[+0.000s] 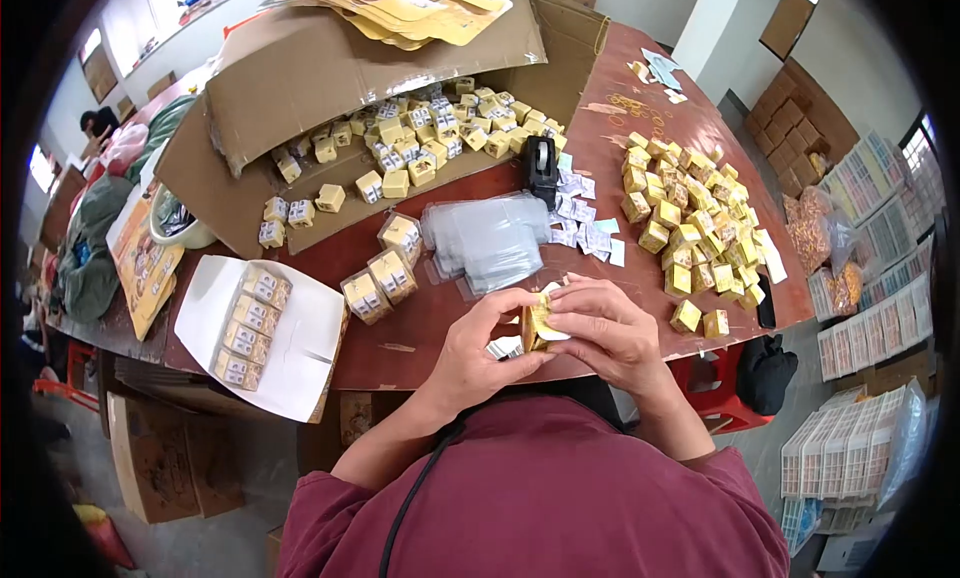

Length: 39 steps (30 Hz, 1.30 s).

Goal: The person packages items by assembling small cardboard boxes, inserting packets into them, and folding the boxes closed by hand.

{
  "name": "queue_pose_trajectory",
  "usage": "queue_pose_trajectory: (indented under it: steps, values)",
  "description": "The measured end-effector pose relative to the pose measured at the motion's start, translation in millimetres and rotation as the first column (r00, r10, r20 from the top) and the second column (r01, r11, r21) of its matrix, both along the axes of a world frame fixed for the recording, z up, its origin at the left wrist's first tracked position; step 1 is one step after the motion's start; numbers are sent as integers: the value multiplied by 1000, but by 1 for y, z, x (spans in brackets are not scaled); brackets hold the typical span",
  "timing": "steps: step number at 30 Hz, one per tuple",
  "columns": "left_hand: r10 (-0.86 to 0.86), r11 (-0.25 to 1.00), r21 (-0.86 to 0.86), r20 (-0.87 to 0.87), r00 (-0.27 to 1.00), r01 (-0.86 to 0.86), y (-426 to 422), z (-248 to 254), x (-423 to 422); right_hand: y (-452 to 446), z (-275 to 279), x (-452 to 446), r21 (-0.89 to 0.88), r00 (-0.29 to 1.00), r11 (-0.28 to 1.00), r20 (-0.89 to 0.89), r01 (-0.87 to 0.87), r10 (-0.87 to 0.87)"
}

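Close to my chest, at the table's front edge, both hands are closed on a small yellow box (541,323). My left hand (484,346) pinches it from the left with thumb and fingers. From the right, my right hand (612,330) has its fingers over the box's top, and pale flaps show there. Just beyond lies a stack of clear plastic sheets (487,240). A black tape dispenser (541,170) stands behind it, and small printed paper slips (590,228) lie to its right.
Many yellow boxes (690,218) are heaped on the right of the red table (385,363). More small boxes fill an open carton (360,88). Clear-wrapped packs (380,283) sit left of the sheets, beside a white box (325,323) holding a row of packs.
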<state>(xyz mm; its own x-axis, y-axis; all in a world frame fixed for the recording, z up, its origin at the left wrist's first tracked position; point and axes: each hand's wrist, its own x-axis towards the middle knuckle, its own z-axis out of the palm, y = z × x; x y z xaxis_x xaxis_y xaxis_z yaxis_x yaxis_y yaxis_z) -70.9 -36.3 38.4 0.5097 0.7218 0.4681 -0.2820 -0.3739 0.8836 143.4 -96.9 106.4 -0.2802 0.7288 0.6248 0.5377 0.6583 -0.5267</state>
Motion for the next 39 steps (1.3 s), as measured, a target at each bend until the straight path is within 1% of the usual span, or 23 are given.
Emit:
queue_pose_trajectory:
  steps: [1, 2, 4, 5, 7, 8, 11, 13, 15, 18, 19, 22, 24, 25, 27, 30, 31, 34, 35, 36, 37, 38, 39]
  values:
    - [9, 1000, 11, 10, 1000, -9, -3, -1, 4, -2, 0, 6, -32, 999, 999, -8, -34, 34]
    - [49, 998, 38, -24, 999, -48, -7, 1, 8, -5, 0, 12, -66, 998, 995, -19, -69, 67]
    - [128, 988, 96, -94, 987, -118, -15, 9, 15, -14, 2, 24, -169, 996, 985, -89, -35, 20]
    - [137, 984, 132, -112, 984, -122, -18, 12, 19, -18, 2, 29, -221, 992, 975, -123, -18, -9]
    - [150, 972, 201, -150, 977, -118, -22, 19, 27, -21, -8, 40, -206, 991, 978, -133, -44, 17]
    - [126, 981, 168, -178, 976, -96, -26, 21, 31, -23, -13, 46, -199, 990, 978, -139, -56, 28]
    - [52, 997, 68, -253, 966, -36, -35, 27, 42, -32, -17, 50, -188, 976, 981, -201, 44, -82]
    - [7, 1000, 5, -292, 956, -5, -36, 30, 50, -34, -22, 56, -246, 949, 969, -297, 29, -104]
    - [-6, 1000, -7, -299, 954, 4, -37, 33, 54, -35, -27, 63, -328, 905, 945, -405, -7, -134]
    - [-28, 999, -34, -308, 951, 18, -35, 32, 57, -33, -29, 68, -410, 877, 911, -454, -46, -160]
    - [-35, 999, -44, -308, 951, 22, -34, 31, 58, -32, -30, 68, -408, 886, 912, -437, -38, -159]
    - [-69, 986, -168, -313, 947, 16, -28, 25, 62, -27, -30, 71, -378, 926, 926, -357, -20, -125]
    - [-63, 990, -140, -337, 939, 16, -22, 21, 64, -23, -28, 77, -331, 962, 943, -266, -25, -67]
    - [-59, 992, -127, -348, 936, 15, -18, 18, 66, -19, -27, 79, -230, 987, 973, -157, 1, -38]
    - [-103, 977, -211, -284, 953, 43, -12, 13, 72, -13, -28, 83, -22, 997, 1000, 72, 13, -11]
    - [-157, 956, -278, -219, 963, 93, 2, -10, 80, -12, -24, 80, -129, 981, 986, 179, 103, -79]
    - [-172, 951, -288, -202, 964, 109, 7, -17, 82, -8, -35, 82, -131, 978, 984, 185, 118, -93]
    - [-87, 914, -407, -194, 977, 1, 15, -18, 77, 6, -46, 99, -162, 970, 965, 167, 206, -179]
    - [-21, 914, -402, -196, 980, -61, 25, -23, 70, 12, -39, 113, -121, 932, 941, 222, 317, -285]
    - [51, 926, -327, -387, 920, -189, 36, -20, 58, 19, -32, 130, -43, 891, 911, 234, 409, -389]
    - [119, 941, -195, -574, 811, -276, 40, -18, 52, 28, -22, 148, -53, 858, 874, 225, 484, -462]
    - [191, 944, -47, -725, 661, -325, 41, -18, 49, 36, -19, 172, 26, 805, 829, 225, 558, -549]
    - [244, 958, 92, -756, 607, -271, 38, -23, 50, 44, -16, 198, 95, 738, 771, 238, 630, -632]
